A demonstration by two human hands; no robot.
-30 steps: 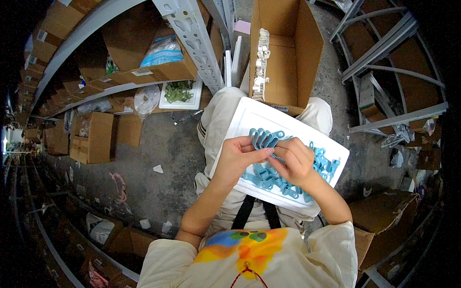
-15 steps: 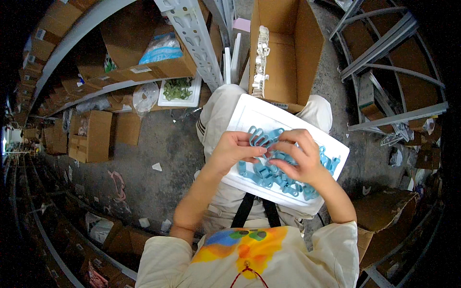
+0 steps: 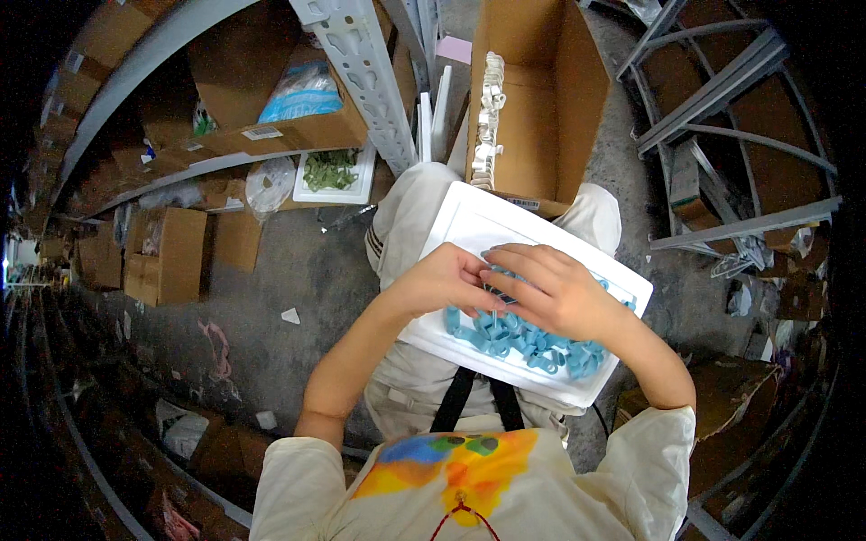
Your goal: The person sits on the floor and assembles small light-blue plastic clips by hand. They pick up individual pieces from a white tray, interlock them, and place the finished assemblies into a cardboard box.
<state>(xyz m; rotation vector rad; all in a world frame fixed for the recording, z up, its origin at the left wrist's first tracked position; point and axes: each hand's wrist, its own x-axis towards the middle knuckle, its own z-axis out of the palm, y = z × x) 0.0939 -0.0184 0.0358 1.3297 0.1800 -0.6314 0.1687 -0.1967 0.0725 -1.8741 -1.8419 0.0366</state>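
Note:
A white foam tray (image 3: 458,215) lies tilted across my lap with a loose pile of small light-blue looped clips (image 3: 519,338) in it. Over the tray's middle my hands meet. My left hand (image 3: 442,282) is closed, thumb and fingers pinching a bunch of blue clips, of which only a few edges (image 3: 502,295) show between the hands. My right hand (image 3: 552,290) curls over the same bunch from the right, its fingertips by the left fingers. The back of the right hand hides most of what is held.
Beyond my knees stands an open cardboard box (image 3: 532,117), with white clips (image 3: 488,117) lined along its left edge. Left of me, a white tray of green pieces (image 3: 328,171) sits by a metal shelf post (image 3: 356,81). Metal racks (image 3: 749,225) and another carton (image 3: 722,406) are at right.
My right hand has moved left and closed over the bunch of blue clips, covering the loops that showed above my left fingers. Both elbows have spread slightly outward.

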